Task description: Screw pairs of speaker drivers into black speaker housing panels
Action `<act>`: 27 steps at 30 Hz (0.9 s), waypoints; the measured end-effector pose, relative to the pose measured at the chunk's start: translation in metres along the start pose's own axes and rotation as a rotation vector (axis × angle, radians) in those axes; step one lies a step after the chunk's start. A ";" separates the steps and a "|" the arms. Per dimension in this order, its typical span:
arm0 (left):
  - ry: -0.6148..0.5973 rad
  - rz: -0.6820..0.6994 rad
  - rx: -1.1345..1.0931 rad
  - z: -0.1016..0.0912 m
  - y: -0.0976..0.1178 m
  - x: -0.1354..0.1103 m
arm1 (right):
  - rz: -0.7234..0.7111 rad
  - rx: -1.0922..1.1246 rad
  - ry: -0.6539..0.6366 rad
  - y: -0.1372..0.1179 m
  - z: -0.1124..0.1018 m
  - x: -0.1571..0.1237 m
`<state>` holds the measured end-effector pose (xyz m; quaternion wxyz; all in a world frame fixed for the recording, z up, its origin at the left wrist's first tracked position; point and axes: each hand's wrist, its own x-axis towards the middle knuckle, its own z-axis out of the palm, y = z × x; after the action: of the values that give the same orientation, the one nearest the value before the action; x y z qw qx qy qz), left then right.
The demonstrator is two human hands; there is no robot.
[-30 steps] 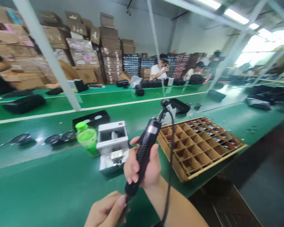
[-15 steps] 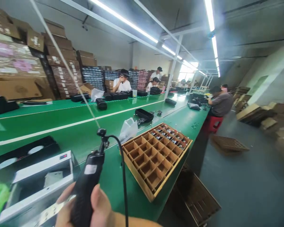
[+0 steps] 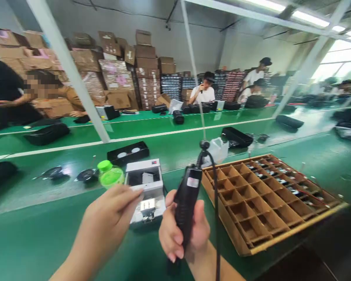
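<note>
My right hand [image 3: 194, 230] is wrapped around a black electric screwdriver [image 3: 188, 199], held upright with its cable end on top. A black cable [image 3: 215, 210] loops down from it, and a thin line runs up from the top. To the left, my left hand [image 3: 108, 218] has its fingers pressed together in a pinch over the near left side of a white screw feeder [image 3: 143, 166]. Whatever may be between those fingertips is too small to make out. A metal plate [image 3: 148, 207] sits at the feeder's front. The screwdriver's lower tip is hidden.
Right of the screwdriver lies a divided cardboard tray [image 3: 251, 203], its far cells holding small wired parts. A green-capped bottle [image 3: 111, 175], speakers [image 3: 86, 175] and a black housing [image 3: 128, 153] are around the feeder. A white post [image 3: 67, 70] rises beyond. Several people sit across the bench.
The view has swung left, bringing the feeder and bottle fully in. My left hand has come into view beside the feeder. My right hand still grips the screwdriver.
</note>
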<state>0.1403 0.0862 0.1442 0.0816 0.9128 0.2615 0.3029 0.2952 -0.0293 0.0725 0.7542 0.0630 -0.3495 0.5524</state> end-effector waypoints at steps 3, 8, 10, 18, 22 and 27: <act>-0.058 0.013 0.111 0.003 0.001 0.053 | -0.005 -0.016 0.019 -0.004 0.006 -0.003; -0.152 0.074 0.095 0.020 0.004 0.090 | -0.027 -0.102 0.038 -0.009 0.010 -0.002; -0.155 0.083 0.041 0.021 0.006 0.086 | -0.029 -0.132 0.047 -0.014 0.011 -0.002; -0.222 -0.145 -0.438 0.010 0.034 -0.038 | -0.047 -0.201 0.087 -0.030 0.010 0.001; -0.528 -0.362 -0.809 0.028 0.055 -0.099 | -0.031 -0.239 0.084 -0.029 0.010 0.000; -0.510 -0.394 -0.819 0.046 0.056 -0.119 | 0.027 -0.255 0.102 -0.024 0.020 -0.001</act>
<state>0.1107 -0.0241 0.0637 0.5487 0.7842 0.2604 0.1272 0.3067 -0.0486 0.0937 0.7653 -0.0665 -0.3790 0.5160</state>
